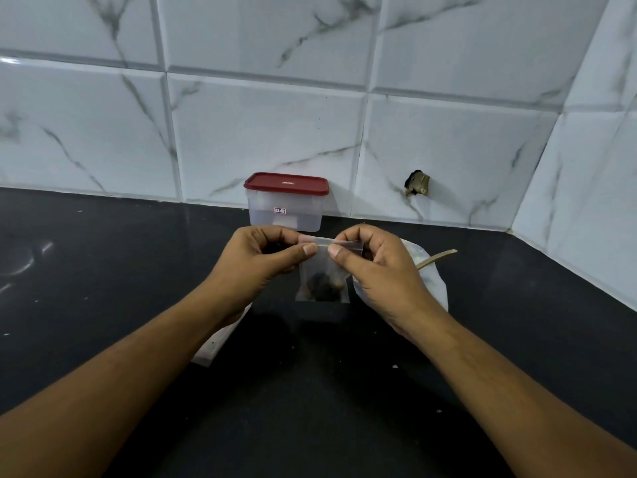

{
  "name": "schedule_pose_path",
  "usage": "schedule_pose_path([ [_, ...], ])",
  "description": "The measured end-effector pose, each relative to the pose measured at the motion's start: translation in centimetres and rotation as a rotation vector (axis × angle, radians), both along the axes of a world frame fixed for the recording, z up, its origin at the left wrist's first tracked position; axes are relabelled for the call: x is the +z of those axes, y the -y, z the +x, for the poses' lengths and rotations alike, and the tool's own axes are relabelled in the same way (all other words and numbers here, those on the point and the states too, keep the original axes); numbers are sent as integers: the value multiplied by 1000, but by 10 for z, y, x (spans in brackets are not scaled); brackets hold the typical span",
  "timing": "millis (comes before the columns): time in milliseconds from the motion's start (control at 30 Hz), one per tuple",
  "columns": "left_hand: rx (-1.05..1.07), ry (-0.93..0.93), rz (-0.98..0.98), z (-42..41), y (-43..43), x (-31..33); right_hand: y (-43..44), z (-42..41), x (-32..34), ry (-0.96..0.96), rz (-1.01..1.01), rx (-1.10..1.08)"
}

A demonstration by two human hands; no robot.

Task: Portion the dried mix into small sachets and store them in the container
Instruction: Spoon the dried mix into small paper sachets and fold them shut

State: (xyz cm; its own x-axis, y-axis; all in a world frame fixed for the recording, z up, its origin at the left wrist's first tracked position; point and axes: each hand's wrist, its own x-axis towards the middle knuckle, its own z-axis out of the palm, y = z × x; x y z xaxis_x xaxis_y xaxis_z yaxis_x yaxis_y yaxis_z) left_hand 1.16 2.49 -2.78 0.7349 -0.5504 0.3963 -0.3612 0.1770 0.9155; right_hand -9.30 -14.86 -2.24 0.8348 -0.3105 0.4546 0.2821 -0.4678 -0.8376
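Now: sealing step, judging from the grip.

Nearest me is the black desk (pixel 310 408), with a few pale crumbs on it. At 7 o'clock from the sachet a flat pale packet (pixel 215 345) lies on the desk, partly under the left forearm; I cannot tell what is in it.

Mid-field: the sachet (pixel 322 270) hangs upright, clear of the desk, held by its top strip.
- Left hand (pixel 265 257): thumb and forefinger pinch the strip from the 9 o'clock side, the other fingers curled behind.
- Right hand (pixel 375 270): thumb and fingers pinch the strip from the 3 o'clock side.
- The two thumb tips are just beside each other at mid-strip.
- The dried mix (pixel 324 289) sits as a dark clump at the sachet's bottom, well below the strip.

Procedure I would follow:
- Hold the sachet vertical so the mix stays low and out of the zip track.
- Press flat along the strip from the middle out to 9 and 3 o'clock.
- Check both corners; whether the strip is already closed I cannot tell.
- Grip lightly, since the film is thin and creases easily.

At 3 o'clock, behind the right hand, a larger pale bag (pixel 436 288) rests on the desk with a spoon handle (pixel 439 257) sticking out.

At 12 o'clock the container (pixel 286 215) stands against the tiled wall (pixel 262 125) with its red lid (pixel 286 183) on. It must be opened before storing. A broken hole (pixel 417 183) shows in the tile at 1 o'clock.
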Motion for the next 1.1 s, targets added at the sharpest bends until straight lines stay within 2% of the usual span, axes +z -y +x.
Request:
schedule_pose_path([
  [167,-22,-23,-17,2,-1,0,1,-1,1,31,33,31],
  [633,-41,84,-8,-2,2,-2,0,-1,1,26,-30,31],
  [867,-15,-18,-66,1,0,0,1,1,0,54,71,24],
  [1100,-89,30,9,-2,1,-1,0,-1,1,24,20,31],
])
